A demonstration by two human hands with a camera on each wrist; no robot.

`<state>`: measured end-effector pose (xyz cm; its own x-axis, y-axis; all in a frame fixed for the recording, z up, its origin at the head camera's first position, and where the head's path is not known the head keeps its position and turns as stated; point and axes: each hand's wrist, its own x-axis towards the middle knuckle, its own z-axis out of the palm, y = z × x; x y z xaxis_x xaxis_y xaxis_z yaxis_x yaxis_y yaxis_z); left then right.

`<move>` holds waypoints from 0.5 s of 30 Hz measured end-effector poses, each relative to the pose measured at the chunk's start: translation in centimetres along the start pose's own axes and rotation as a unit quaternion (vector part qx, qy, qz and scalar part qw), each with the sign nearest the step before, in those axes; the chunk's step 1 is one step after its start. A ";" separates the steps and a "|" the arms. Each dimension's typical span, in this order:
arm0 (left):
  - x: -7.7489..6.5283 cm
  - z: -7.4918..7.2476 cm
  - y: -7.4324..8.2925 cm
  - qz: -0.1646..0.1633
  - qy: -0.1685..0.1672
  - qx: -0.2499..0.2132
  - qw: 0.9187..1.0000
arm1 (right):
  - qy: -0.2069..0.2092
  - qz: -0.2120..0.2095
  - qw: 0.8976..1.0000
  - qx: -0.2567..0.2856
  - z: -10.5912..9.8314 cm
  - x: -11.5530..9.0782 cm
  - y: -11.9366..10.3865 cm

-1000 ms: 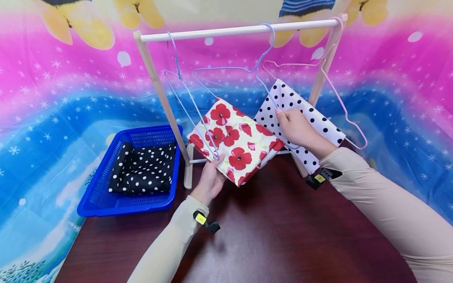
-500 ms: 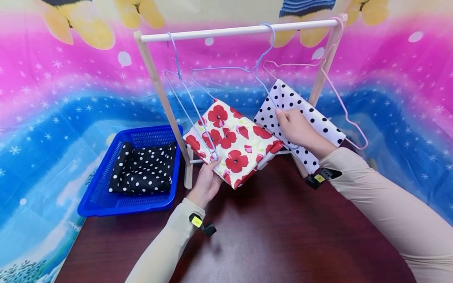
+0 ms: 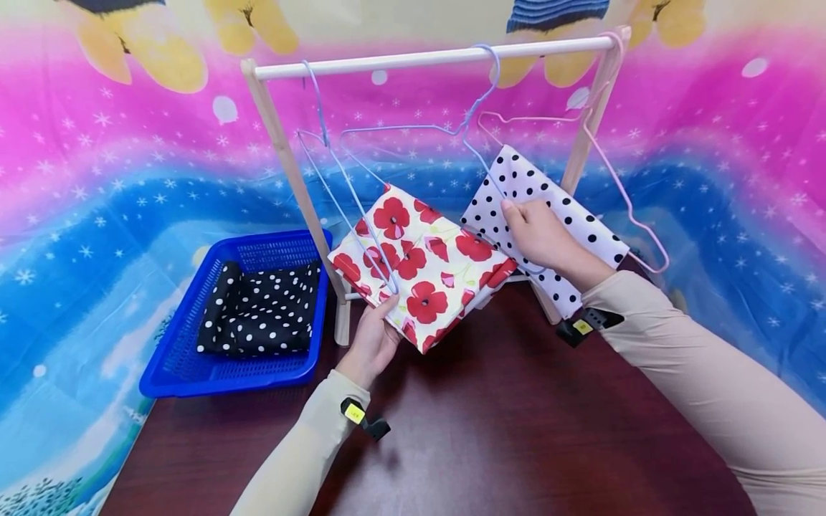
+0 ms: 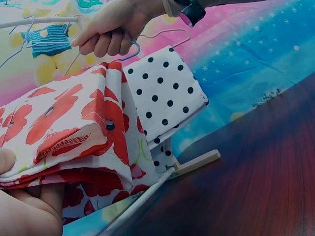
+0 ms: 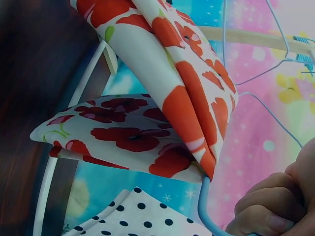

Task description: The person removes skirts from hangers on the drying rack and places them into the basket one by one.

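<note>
A white cloth with red poppies (image 3: pixel 419 265) is folded over the lower bar of a blue wire hanger (image 3: pixel 413 127), whose hook hangs on the rack's rail (image 3: pixel 400 60). My left hand (image 3: pixel 373 345) pinches the cloth's near left edge, thumb on top and fingers beneath, as the left wrist view shows. My right hand (image 3: pixel 542 233) grips the hanger's right side, fingers curled round the wire. In the right wrist view, the hanger's blue end (image 5: pixel 203 201) comes out of the fold and the cloth's two layers (image 5: pixel 133 132) spread apart.
Behind my right hand a white cloth with black dots (image 3: pixel 571 218) hangs on a pink hanger (image 3: pixel 596 143). Another blue hanger (image 3: pixel 325 132) hangs bare at the left, in front of the poppy cloth. A blue basket (image 3: pixel 155 387) holds a folded black dotted cloth (image 3: pixel 264 308).
My left hand has drawn the poppy cloth a little left and down, and the hanger's left side has shifted left with it. My right hand has stayed in place on the wire.
</note>
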<state>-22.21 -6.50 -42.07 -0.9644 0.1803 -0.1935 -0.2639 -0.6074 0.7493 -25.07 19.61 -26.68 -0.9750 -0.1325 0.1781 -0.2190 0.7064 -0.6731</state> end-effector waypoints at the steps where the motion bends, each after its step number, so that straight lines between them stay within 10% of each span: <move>1: -0.1 0.0 0.0 -0.001 0.000 0.002 1.000 | 0.000 0.001 1.000 -0.002 0.0 0.0 0.0; 15: -0.4 -0.8 -1.0 -0.005 -0.008 0.010 1.000 | -0.004 0.002 1.000 0.019 -0.1 -0.2 0.0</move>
<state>-21.59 -6.62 -43.26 -0.9612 0.1984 -0.1915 -0.2732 -0.5899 0.7599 -24.90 19.66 -26.64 -0.9761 -0.1351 0.1700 -0.2161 0.6803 -0.7004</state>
